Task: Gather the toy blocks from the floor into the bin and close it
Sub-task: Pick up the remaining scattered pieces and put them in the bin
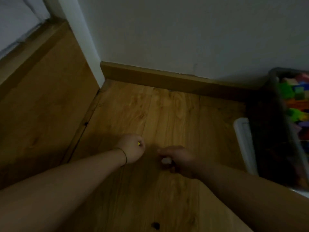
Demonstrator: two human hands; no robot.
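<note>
1. Wooden floor is recorded beneath both hands, in dim light. The bin stands at the right edge of the view, close to the skirting board. It is open-topped and holds many coloured toy blocks.
2. The left hand is found closed into a fist just above the floor. A sliver of a yellow block shows between the curled fingers.
3. The right hand is found curled, knuckles up, with a pale block pinched at its fingertips. That block's shape cannot be made out.
4. Governing relation: the bin lies to the right of both hands. The right hand is the nearer; the left hand is well apart from the bin.
5. A long white piece is noted just beside the bin's left wall, its long axis running toward the skirting board. It is judged to be the lid, though this cannot be confirmed.
6. Both forearms are extended forward and low, converging. A carry rightward and up over the rim is judged to be called for next.
</note>
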